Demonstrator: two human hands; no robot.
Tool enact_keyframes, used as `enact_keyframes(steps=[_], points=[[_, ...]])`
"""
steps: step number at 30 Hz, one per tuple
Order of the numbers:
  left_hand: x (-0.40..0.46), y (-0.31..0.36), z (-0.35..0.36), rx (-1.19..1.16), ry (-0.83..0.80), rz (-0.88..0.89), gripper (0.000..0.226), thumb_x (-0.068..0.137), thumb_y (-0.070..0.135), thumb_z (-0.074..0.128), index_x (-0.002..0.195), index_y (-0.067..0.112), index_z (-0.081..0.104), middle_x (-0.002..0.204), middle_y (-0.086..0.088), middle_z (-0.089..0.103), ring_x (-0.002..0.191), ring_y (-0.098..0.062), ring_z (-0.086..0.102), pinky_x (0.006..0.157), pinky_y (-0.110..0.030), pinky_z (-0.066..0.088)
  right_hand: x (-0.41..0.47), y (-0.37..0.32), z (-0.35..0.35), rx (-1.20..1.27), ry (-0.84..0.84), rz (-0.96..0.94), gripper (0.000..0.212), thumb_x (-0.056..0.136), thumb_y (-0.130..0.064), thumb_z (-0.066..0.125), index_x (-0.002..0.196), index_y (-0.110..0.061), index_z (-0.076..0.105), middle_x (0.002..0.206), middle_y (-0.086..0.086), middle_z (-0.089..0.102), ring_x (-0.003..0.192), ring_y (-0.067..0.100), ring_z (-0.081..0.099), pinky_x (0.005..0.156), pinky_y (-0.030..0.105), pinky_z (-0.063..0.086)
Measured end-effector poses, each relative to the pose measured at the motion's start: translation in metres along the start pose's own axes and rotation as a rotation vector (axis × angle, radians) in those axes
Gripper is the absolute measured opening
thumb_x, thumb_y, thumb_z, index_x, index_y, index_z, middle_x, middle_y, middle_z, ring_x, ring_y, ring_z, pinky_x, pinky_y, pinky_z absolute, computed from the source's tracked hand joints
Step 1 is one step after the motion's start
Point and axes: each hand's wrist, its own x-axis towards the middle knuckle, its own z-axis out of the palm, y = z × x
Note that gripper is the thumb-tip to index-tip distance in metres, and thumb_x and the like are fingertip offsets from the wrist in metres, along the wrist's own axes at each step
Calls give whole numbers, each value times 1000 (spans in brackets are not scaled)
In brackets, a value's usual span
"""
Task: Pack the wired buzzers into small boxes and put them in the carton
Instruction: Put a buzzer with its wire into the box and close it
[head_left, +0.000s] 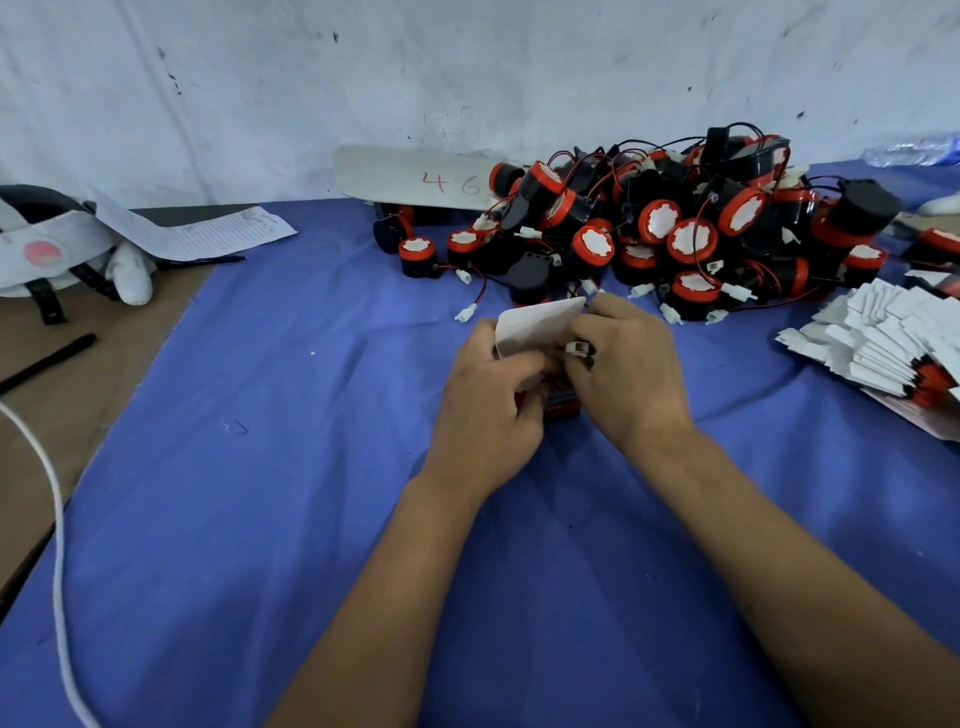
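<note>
A small box (537, 327) with a white flap standing up sits on the blue cloth (260, 467) at the middle. My left hand (493, 400) grips its left side. My right hand (628, 374) pinches a white wire connector (577, 347) at the box's open top; the buzzer itself is hidden between my hands. A big heap of black and red wired buzzers (675, 228) lies just behind the box. A stack of flat, unfolded small boxes (883, 338) lies at the right edge. No carton can be told apart in view.
A white card marked "46" (415, 179) leans at the back by the wall. At the left lie a white headset (47, 249), a printed sheet (208, 234), a black pen (47, 361) and a white cable (57, 545). A plastic bottle (914, 150) lies at the far right.
</note>
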Motion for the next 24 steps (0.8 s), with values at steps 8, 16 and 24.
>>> enact_keyframes(steps=[8,16,24], points=[[0,0,2,20,-5,-27,27,88,16,58,108,22,75,116,0,49,97,-22,58,77,-28,52,3,14,-8,260,-65,-27,16,98,-15,63,94,-10,77,82,-8,69,72,6,57,67,24,46],[2,3,-2,33,-89,4,39,93,6,58,122,26,75,124,-8,51,107,-28,58,85,-40,57,-4,15,1,218,154,69,14,92,-16,76,86,-12,64,71,-1,67,62,14,62,57,35,54],[0,6,-2,43,-135,-49,64,92,1,51,146,34,51,135,-5,43,117,-28,50,91,-46,55,-6,8,-9,411,365,84,20,91,-15,75,109,-15,66,89,-13,68,85,4,66,71,19,53]])
